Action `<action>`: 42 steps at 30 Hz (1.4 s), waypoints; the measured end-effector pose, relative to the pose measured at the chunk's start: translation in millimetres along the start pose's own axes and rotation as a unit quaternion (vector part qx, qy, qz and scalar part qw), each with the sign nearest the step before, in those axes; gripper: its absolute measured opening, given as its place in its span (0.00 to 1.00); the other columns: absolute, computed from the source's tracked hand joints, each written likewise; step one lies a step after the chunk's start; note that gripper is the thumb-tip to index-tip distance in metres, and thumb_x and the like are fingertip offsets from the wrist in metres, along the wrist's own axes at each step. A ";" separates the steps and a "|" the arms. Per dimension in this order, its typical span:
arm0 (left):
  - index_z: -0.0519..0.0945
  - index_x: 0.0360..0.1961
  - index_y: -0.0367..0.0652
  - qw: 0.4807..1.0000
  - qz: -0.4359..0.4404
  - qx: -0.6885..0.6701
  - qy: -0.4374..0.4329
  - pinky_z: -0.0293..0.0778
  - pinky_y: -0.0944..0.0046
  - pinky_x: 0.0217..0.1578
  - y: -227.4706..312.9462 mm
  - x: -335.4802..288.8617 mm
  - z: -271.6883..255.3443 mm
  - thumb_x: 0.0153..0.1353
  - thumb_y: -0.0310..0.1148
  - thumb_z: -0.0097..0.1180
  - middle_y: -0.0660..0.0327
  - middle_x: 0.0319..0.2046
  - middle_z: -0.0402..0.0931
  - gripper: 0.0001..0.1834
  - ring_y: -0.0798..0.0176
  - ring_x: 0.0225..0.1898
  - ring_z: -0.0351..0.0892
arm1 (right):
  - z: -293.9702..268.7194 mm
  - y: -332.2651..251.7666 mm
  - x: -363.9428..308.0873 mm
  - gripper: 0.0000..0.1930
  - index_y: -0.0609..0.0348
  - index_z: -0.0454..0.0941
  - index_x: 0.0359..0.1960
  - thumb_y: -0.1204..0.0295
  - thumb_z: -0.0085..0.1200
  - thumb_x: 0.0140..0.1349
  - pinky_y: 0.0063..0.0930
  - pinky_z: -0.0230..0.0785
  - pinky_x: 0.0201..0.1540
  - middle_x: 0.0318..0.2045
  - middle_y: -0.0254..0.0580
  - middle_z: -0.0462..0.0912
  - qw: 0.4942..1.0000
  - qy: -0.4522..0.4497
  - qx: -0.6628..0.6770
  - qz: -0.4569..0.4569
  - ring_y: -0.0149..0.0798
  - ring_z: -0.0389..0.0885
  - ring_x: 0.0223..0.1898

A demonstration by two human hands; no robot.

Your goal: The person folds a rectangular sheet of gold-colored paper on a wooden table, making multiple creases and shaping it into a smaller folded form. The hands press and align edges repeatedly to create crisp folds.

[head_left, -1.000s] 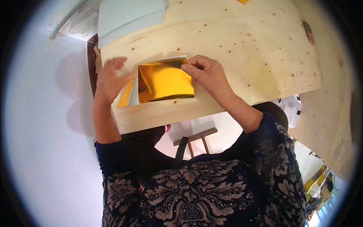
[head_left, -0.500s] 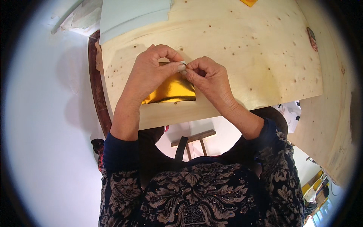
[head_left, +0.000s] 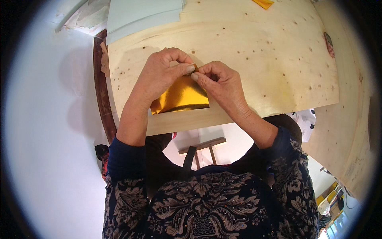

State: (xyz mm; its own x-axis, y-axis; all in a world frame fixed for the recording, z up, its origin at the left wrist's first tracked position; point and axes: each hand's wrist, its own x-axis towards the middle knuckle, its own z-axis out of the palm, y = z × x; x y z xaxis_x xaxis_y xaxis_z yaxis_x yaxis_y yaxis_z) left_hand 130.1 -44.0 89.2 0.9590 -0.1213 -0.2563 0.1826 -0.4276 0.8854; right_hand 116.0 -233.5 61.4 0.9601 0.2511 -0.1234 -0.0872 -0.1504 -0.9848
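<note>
Between two hands (head_left: 162,73) (head_left: 222,84) — one gold foil sheet (head_left: 181,96)

Bright, sharp — fisheye-bent dark rim

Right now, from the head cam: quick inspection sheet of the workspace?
Surface: pale plywood board, dark specks, mostly bare.
Job's things: gold foil sheet near the board's front edge.
Clutter: pale blue sheets at the far left; yellow scrap at the far edge.
Grippers: left hand and right hand pinch the foil's top edge together.
Cables: nothing seen.
Surroundings: white floor, wooden stool below the board.
</note>
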 end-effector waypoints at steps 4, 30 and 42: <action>0.85 0.36 0.38 1.000 0.003 0.003 -0.006 0.74 0.65 0.44 0.3 2.2 0.3 0.58 0.33 0.64 0.55 0.34 0.81 0.09 0.63 0.38 0.79 | 0.7 0.1 1.0 0.08 0.65 0.81 0.32 0.72 0.65 0.60 0.20 0.71 0.31 0.28 0.37 0.79 0.999 0.005 0.038 0.002 0.25 0.77 0.28; 0.80 0.23 0.39 0.805 0.446 -0.086 -0.382 0.73 0.60 0.35 105.3 -94.0 -21.8 0.53 0.33 0.58 0.56 0.26 0.80 0.09 0.56 0.30 0.80 | -1.8 4.5 2.2 0.09 0.64 0.80 0.35 0.70 0.60 0.66 0.15 0.64 0.32 0.26 0.25 0.76 0.999 0.000 0.011 0.042 0.19 0.68 0.29; 0.82 0.34 0.37 0.998 -0.003 0.055 -0.025 0.71 0.69 0.45 -8.7 1.4 -6.2 0.51 0.29 0.69 0.64 0.32 0.80 0.11 0.68 0.37 0.76 | -3.4 5.4 0.6 0.06 0.64 0.81 0.32 0.73 0.63 0.62 0.18 0.66 0.29 0.23 0.29 0.75 0.999 0.017 0.039 0.014 0.22 0.70 0.26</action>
State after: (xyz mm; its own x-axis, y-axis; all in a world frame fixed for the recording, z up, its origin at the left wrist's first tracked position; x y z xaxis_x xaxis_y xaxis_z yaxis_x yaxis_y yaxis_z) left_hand 131.2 -34.8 83.5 0.9452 -0.1622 -0.2832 0.1608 -0.5237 0.8366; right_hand 117.0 -237.4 56.4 0.9654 0.2143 -0.1482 -0.1335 -0.0816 -0.9877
